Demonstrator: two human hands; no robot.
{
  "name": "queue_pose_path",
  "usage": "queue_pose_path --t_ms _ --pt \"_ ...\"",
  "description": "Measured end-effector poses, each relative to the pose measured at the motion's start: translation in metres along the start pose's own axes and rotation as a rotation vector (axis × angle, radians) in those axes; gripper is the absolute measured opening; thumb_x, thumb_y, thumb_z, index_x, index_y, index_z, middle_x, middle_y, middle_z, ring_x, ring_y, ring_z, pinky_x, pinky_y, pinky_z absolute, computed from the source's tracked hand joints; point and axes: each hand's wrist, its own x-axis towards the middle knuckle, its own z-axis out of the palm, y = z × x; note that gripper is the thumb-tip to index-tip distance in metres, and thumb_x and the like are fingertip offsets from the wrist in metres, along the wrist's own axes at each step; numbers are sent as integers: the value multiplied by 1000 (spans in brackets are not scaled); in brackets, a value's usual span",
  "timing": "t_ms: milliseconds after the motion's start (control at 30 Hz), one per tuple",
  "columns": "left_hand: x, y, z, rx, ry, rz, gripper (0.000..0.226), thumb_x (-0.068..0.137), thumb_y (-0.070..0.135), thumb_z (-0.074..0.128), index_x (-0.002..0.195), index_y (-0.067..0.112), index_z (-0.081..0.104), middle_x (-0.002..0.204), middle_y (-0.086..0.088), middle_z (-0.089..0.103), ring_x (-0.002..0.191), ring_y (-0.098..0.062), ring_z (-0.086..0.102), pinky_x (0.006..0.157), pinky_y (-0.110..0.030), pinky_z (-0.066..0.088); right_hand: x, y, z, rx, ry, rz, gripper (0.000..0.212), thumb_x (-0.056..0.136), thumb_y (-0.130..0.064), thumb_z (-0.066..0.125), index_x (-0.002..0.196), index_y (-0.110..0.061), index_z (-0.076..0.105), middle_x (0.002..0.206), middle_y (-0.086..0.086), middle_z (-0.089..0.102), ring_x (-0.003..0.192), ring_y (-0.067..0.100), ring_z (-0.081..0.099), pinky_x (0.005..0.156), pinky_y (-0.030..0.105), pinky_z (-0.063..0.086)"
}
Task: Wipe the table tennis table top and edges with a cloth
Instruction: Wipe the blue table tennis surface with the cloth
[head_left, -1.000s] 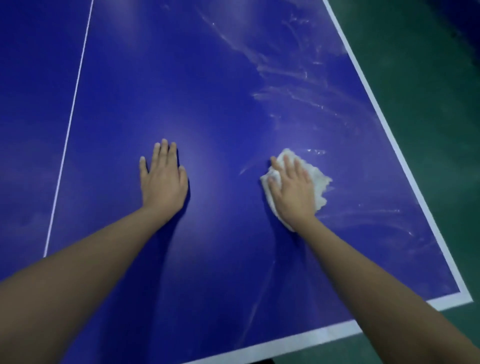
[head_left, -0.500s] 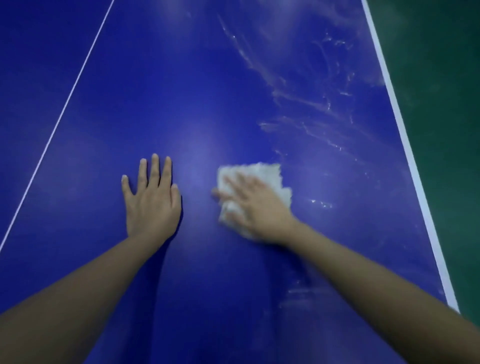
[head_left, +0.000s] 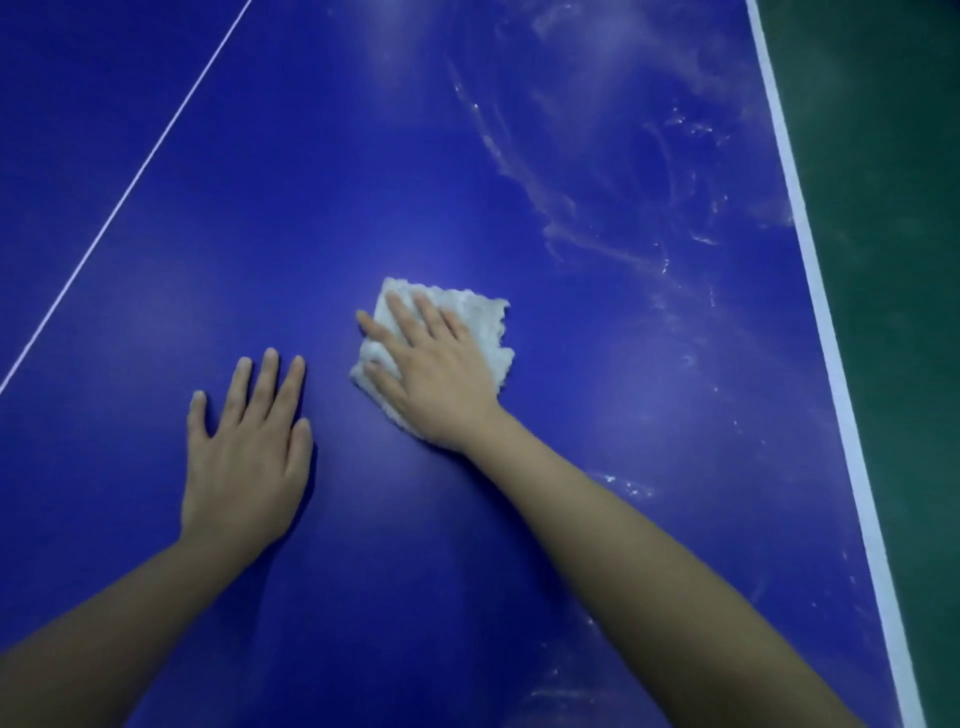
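The blue table tennis table top (head_left: 363, 171) fills the view. A white cloth (head_left: 480, 319) lies flat on it near the middle. My right hand (head_left: 431, 369) presses on the cloth with straight, spread fingers pointing up and left. My left hand (head_left: 249, 457) rests flat on the bare table just left of the cloth, fingers straight, holding nothing. Whitish smear marks (head_left: 587, 208) streak the surface to the right of and beyond the cloth.
A white side line (head_left: 810, 270) marks the table's right edge, with green floor (head_left: 893, 208) beyond it. A thin white centre line (head_left: 130, 192) runs diagonally at the upper left.
My right hand has slid the cloth leftward, toward my left hand, then a little farther away from me. The left hand has stayed planted on the table. The view has shifted forward; the near edge is out of frame.
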Motion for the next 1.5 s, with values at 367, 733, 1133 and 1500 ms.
queue_pose_path --t_ms 367,733,1133,1500 --pt "-2 2 -1 -30 4 -8 62 91 38 11 149 16 18 155 -5 17 144 -20 10 113 -48 6 -89 158 -46 -40 101 489 47 100 -35 32 143 -16 37 152 11 30 141 34 23 113 46 20" --pt "-1 0 0 -40 -8 2 54 97 30 22 149 17 13 157 -5 12 145 -20 6 113 -50 4 -251 -70 3 -117 -250 -531 57 90 -56 36 142 -34 36 150 0 36 140 23 30 115 41 20" --pt "-24 -12 3 -97 -8 156 51 100 24 23 149 14 14 157 -3 10 145 -17 5 115 -43 2 -101 -34 -4 -36 2 501 53 99 -45 24 149 -25 21 157 10 17 144 28 13 114 41 10" --pt "-120 -58 2 -69 -19 251 51 99 22 24 148 11 16 156 -4 14 144 -18 9 116 -41 6 -296 -237 37 38 -168 11 52 91 -47 35 139 -30 44 146 3 42 136 23 38 111 42 33"
